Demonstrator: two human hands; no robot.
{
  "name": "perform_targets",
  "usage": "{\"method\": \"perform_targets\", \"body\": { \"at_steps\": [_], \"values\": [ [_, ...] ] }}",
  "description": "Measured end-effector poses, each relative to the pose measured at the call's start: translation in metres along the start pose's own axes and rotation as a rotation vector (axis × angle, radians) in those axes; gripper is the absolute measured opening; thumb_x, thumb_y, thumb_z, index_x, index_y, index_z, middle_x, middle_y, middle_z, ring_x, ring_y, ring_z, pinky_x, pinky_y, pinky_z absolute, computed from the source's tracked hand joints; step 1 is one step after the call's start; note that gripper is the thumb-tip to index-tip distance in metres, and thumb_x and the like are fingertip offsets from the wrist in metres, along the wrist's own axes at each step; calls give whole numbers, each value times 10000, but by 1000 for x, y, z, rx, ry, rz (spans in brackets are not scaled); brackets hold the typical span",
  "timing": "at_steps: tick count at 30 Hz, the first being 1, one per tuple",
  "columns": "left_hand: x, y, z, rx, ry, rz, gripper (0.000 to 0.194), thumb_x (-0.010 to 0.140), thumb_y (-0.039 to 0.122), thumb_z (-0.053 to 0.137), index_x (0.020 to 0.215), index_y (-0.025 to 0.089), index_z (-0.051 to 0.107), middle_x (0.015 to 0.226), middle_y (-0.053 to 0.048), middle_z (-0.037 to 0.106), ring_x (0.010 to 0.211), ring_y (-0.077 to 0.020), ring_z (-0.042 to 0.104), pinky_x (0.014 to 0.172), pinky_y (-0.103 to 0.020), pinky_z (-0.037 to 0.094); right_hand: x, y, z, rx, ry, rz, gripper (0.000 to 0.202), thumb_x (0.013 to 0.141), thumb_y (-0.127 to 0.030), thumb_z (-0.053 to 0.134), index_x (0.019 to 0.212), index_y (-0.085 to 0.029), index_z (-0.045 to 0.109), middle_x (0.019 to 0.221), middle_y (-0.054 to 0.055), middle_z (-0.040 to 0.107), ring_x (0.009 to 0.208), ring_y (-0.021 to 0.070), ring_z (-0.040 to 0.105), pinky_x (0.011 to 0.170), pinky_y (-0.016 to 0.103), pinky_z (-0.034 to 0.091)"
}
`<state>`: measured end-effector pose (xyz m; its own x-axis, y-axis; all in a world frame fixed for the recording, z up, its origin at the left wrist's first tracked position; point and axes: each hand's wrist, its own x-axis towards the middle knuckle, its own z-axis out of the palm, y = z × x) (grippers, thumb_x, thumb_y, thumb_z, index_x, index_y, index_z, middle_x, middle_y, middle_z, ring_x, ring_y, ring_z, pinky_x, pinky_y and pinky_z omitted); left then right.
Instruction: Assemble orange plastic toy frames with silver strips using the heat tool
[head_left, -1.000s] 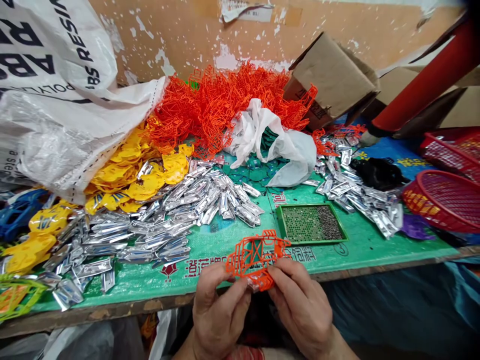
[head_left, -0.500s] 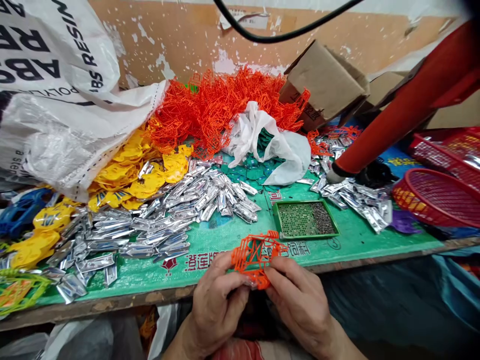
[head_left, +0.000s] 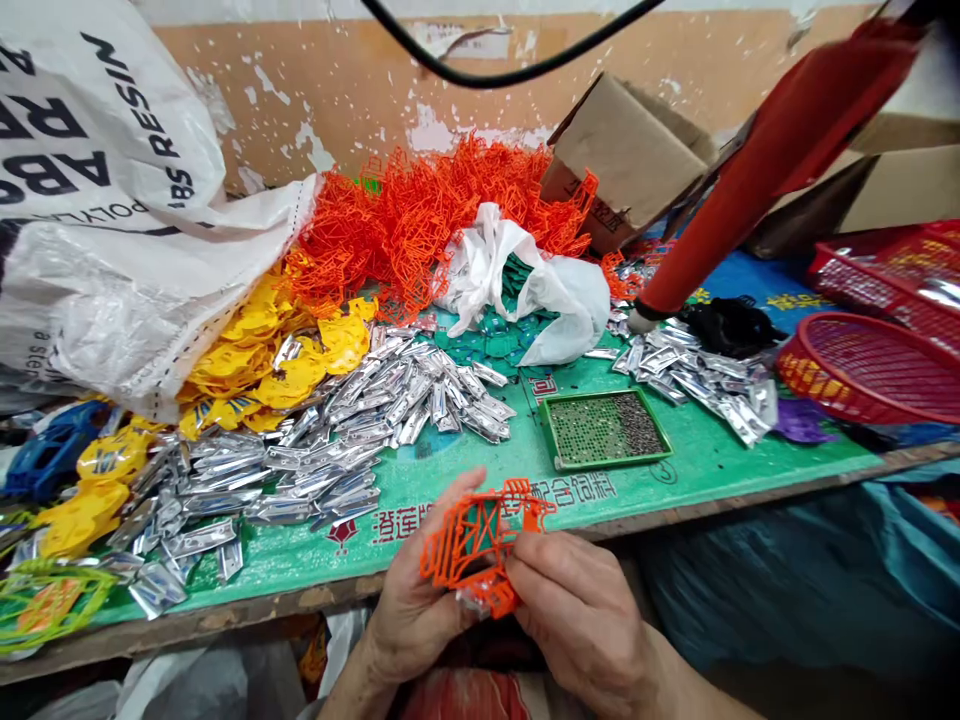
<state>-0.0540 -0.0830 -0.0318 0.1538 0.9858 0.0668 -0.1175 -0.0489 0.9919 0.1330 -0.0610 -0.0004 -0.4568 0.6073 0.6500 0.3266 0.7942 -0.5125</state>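
Lower centre: left hand [head_left: 412, 610] cupped, right hand [head_left: 581, 605] curled over, both with fingers clamped on one orange lattice frame [head_left: 472, 550]; one green tray [head_left: 615, 462] right of centre.

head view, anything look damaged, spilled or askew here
The tan painted wall is chipped, with pale patches showing. The brown cardboard box sits tilted beside the tangled orange plastic heap. The orange lattice plastic frame between the left hand and right hand shows no obvious damage.

Sack [head_left: 112, 265]: "ABS RESIN"; sheet [head_left: 521, 450]: "饲料"
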Motion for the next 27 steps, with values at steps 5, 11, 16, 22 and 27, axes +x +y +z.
{"method": "perform_targets", "body": {
  "at_steps": [5,11,16,22,27],
  "values": [
    [4,9,-4,-96,-57,-103,634,756,436,773,1339,241,619,1359,-122,627,1261,-368,554,1107,-486,393,7,-4,-1,69,-99,71,241,924,-78,402,862,-162,620,695,52,627,611,146,556,562,265,441],
    [9,13,7,-204,90,-203,442,678,281,858,1109,310,762,1148,-40,751,1083,-284,673,1001,-380,501,12,-8,3,176,-59,198,210,920,-111,451,758,-172,569,683,34,588,614,130,536,549,244,406],
    [11,7,15,-462,236,-293,351,529,312,936,856,284,812,772,13,782,674,-169,704,698,-243,576,17,-10,7,164,-7,181,201,906,-100,461,743,-167,559,678,43,582,611,132,528,546,244,405],
    [28,12,21,-562,345,-331,550,475,380,950,987,296,768,808,3,772,690,-191,711,682,-273,584,28,-10,15,132,7,263,198,878,-89,466,717,-157,560,690,49,577,605,131,554,538,238,422],
    [41,21,28,-602,296,-350,486,598,351,896,1046,239,742,921,-45,772,900,-260,721,869,-352,558,32,-4,17,123,46,388,165,884,-127,519,728,-175,547,696,14,568,599,118,545,544,229,420]
  ]
}}
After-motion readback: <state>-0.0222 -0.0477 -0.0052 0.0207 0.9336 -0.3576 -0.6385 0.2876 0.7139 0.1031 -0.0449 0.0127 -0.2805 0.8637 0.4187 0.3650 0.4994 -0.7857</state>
